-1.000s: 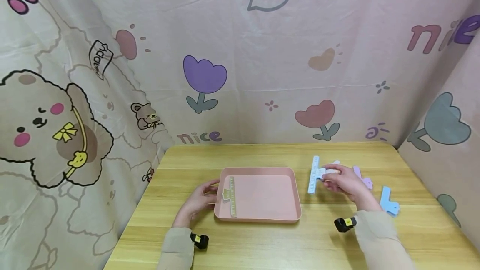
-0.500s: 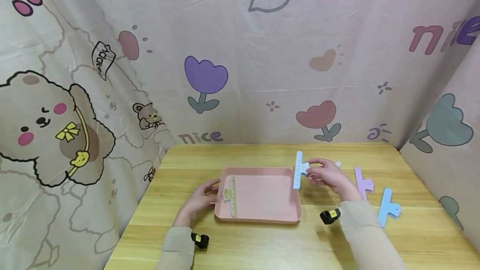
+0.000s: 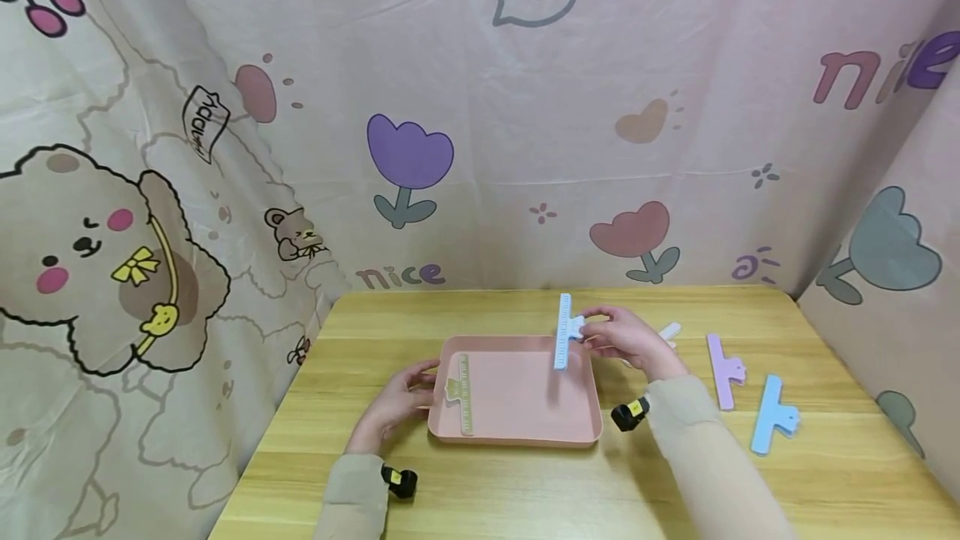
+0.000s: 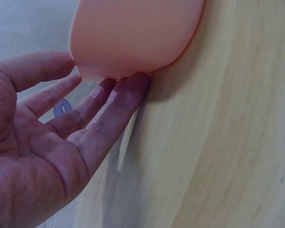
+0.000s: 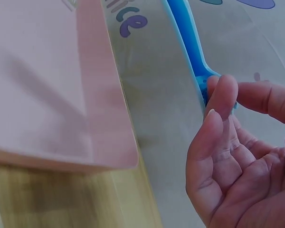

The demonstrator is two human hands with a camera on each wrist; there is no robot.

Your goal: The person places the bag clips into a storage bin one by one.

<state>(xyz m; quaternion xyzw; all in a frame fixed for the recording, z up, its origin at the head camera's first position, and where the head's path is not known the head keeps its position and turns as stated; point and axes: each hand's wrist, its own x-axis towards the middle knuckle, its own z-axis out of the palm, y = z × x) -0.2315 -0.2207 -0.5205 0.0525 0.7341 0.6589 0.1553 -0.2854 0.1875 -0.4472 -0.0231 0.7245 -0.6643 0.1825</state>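
Observation:
A pink tray lies on the wooden table, with a yellow-green clip at its left side. My right hand pinches a light blue clip by its handle and holds it in the air over the tray's far right corner. In the right wrist view the fingers pinch the blue clip above the tray rim. My left hand rests with straight fingers against the tray's left edge; in the left wrist view its fingertips touch the tray's corner.
To the right of the tray lie a purple clip, a blue clip and a white clip. A cartoon-printed cloth hangs behind and at both sides of the table.
My right hand has lifted the light blue clip from the table and carried it left to above the tray's far right corner. The left hand has stayed put.

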